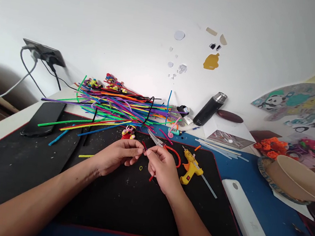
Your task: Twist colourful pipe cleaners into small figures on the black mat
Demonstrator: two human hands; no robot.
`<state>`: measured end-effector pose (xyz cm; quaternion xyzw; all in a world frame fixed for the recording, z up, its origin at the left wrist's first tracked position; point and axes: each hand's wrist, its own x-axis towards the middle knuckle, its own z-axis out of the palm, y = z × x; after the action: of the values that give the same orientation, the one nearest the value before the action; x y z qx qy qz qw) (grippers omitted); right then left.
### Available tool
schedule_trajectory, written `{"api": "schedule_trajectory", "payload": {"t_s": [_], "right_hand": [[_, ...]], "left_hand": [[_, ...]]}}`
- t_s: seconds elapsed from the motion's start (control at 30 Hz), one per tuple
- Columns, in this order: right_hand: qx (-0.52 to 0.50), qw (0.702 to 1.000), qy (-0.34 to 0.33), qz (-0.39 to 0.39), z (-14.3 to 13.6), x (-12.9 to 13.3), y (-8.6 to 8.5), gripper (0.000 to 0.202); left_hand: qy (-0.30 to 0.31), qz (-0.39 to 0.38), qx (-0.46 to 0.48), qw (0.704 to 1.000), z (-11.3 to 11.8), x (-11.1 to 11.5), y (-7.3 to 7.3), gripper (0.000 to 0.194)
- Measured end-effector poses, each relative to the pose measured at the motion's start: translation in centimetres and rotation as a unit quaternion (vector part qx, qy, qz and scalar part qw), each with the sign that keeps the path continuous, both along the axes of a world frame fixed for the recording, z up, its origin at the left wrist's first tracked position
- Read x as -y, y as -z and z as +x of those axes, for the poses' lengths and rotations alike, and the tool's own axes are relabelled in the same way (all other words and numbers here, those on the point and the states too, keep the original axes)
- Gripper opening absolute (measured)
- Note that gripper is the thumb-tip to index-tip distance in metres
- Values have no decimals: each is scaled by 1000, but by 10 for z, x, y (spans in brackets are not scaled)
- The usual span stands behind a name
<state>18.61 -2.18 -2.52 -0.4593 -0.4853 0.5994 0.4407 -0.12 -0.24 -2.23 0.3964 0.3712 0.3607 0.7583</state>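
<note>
In front of me, my left hand [123, 153] and my right hand [164, 168] meet, thumbs and fingertips pinched together on a short dark-red pipe cleaner [144, 145]. Most of it is hidden by the fingers. A red tip [151, 178] shows below my right hand; I cannot tell whether it belongs to the same piece. Just behind my left hand stands a small pipe-cleaner figure [128, 133] in red, yellow, pink and black. Scissors [156, 139] with orange-red handles lie behind my right hand, partly covered by it. A tiny yellow loop [140, 168] rests on the mat between my wrists.
A yellow glue gun [191, 169] lies right of my right hand on the black mat [123, 209]. Many coloured pipe cleaners [118, 107] are heaped at the back. A phone [44, 118], a black flask [210, 109], a white oblong case [244, 209] and a bowl [296, 177] stand around.
</note>
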Motion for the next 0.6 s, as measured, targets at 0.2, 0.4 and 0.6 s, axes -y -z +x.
{"api": "schedule_trajectory", "payload": {"t_s": [0.2, 0.4, 0.6], "right_hand": [[17, 1000, -8, 2, -1, 1, -1, 25], [34, 999, -13, 3, -2, 2, -1, 23], [38, 999, -14, 8, -3, 3, -4, 24]], "left_hand": [[-22, -23, 12, 999, 1, 1, 1, 29], [-25, -47, 49, 997, 5, 2, 4, 26], [-34, -66, 84, 994, 5, 0, 7, 27]]}}
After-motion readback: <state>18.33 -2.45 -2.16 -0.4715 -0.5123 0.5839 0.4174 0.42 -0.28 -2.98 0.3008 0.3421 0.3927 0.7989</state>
